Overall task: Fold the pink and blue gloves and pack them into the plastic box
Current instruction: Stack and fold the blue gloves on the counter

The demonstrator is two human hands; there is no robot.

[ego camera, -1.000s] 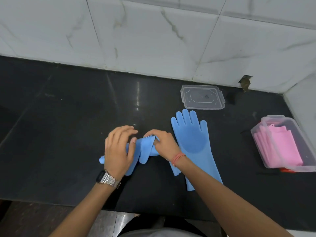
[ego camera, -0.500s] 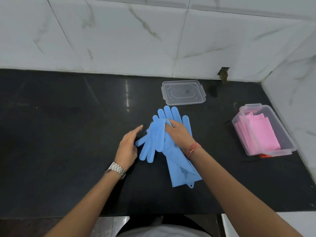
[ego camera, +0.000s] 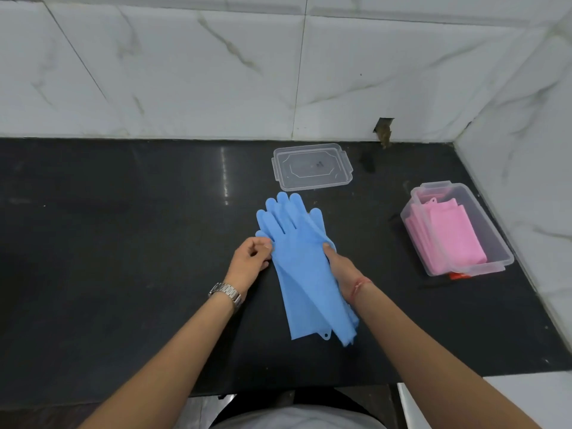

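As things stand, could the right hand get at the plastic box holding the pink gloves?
Probably yes: the right hand rests on the blue gloves, and only bare countertop lies between it and the open plastic box.

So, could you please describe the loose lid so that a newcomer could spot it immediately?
Start at the black counter under the marble-tiled wall. Just beyond the fingertips of the stacked blue gloves lies the clear lid, flat and alone. Unlike the plastic box to its right, it is shallow and holds nothing pink.
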